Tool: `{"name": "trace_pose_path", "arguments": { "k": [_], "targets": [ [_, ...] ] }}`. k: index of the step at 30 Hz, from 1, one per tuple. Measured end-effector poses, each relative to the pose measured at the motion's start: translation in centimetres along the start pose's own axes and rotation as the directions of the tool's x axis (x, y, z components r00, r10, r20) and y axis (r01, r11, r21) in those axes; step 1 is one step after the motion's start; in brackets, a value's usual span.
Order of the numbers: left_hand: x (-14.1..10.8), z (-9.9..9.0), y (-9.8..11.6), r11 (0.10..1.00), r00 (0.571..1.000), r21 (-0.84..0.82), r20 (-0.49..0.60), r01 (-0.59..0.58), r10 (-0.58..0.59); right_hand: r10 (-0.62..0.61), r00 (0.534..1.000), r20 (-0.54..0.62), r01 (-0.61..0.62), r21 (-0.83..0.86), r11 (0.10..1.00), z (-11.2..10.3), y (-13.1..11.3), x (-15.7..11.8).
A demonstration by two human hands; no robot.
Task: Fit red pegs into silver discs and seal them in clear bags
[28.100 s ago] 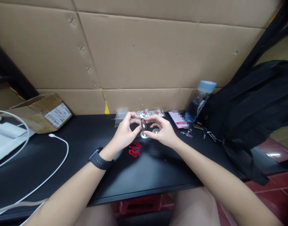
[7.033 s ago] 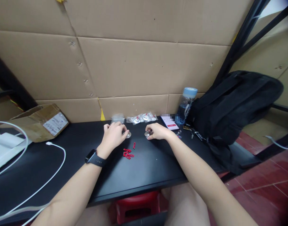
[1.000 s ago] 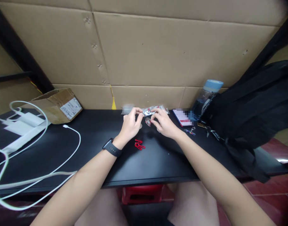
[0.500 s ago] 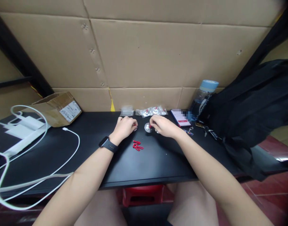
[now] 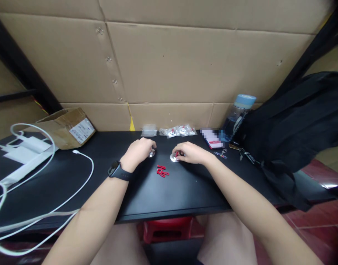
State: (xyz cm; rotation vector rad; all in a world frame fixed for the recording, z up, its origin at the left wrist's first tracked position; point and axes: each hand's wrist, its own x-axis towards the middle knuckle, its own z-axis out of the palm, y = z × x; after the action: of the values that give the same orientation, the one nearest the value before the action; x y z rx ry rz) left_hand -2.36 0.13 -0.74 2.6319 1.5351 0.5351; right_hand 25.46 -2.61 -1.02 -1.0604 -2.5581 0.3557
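My left hand (image 5: pixel 139 150) is over the black table with fingers curled down round a small silver disc (image 5: pixel 151 154), partly hidden by the fingertips. To its right, my right hand (image 5: pixel 190 152) pinches a red cord (image 5: pixel 177 153) at the middle of another silver disc (image 5: pixel 173 158), shaped like a small cymbal. This disc is low, at the tabletop. Several red cord loops (image 5: pixel 162 171) lie loose on the table, nearer to me, between the two hands. Behind the hands are clear bags (image 5: pixel 183 130) with similar silver discs and red bits inside.
A stack of clear plastic bags (image 5: pixel 149 130) lies by the cardboard wall. Left are an open carton (image 5: pixel 65 127), a white power strip (image 5: pixel 33 162) and cables. Right are a phone (image 5: pixel 213 138), a keychain (image 5: pixel 220 154), a water bottle (image 5: pixel 237 116) and a black backpack (image 5: pixel 293 117).
My left hand has shifted left, and a silver disc now shows under its fingers. My right hand has lowered toward me with its disc. The red cords lie as before.
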Motion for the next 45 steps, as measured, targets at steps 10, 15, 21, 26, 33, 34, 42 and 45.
{"name": "trace_pose_path", "arguments": {
  "k": [10,15,21,26,33,34,42,45],
  "targets": [
    [0.7,0.6,3.5,0.767,0.995,-0.639,-0.099,-0.066,0.004,0.103,0.943,-0.316,0.000,0.310,0.951,0.5,-0.7,0.8],
    [1.0,1.9,5.0,0.579,0.986,-0.815,-0.116,-0.025,-0.122,0.240,0.903,-0.355,0.034,0.617,0.787,1.3,-1.0,1.1],
    [1.1,2.5,5.5,0.490,0.971,-0.871,-0.145,-0.034,-0.190,0.330,0.905,-0.268,0.009,0.788,0.615,2.1,-0.7,1.4],
    [1.0,2.7,5.6,0.451,0.968,-0.893,-0.127,-0.016,-0.218,0.341,0.925,-0.169,-0.026,0.866,0.500,1.6,-1.2,1.3],
    [1.4,2.9,4.3,0.466,0.992,-0.885,-0.044,0.016,-0.117,0.269,0.950,-0.156,-0.017,0.838,0.546,1.6,-0.9,1.0],
    [1.5,2.9,3.7,0.522,0.995,-0.853,-0.037,0.019,-0.098,0.268,0.951,-0.156,-0.026,0.821,0.571,1.6,-0.8,1.0],
    [1.6,2.7,-2.4,0.981,0.975,-0.015,-0.107,0.195,-0.196,0.283,0.937,-0.203,-0.058,0.712,0.700,1.1,-0.4,0.9],
    [1.7,2.9,-3.1,0.983,0.982,0.030,-0.053,0.184,-0.182,0.306,0.931,-0.196,-0.084,0.703,0.706,0.9,-0.3,0.9]
  ]
}}
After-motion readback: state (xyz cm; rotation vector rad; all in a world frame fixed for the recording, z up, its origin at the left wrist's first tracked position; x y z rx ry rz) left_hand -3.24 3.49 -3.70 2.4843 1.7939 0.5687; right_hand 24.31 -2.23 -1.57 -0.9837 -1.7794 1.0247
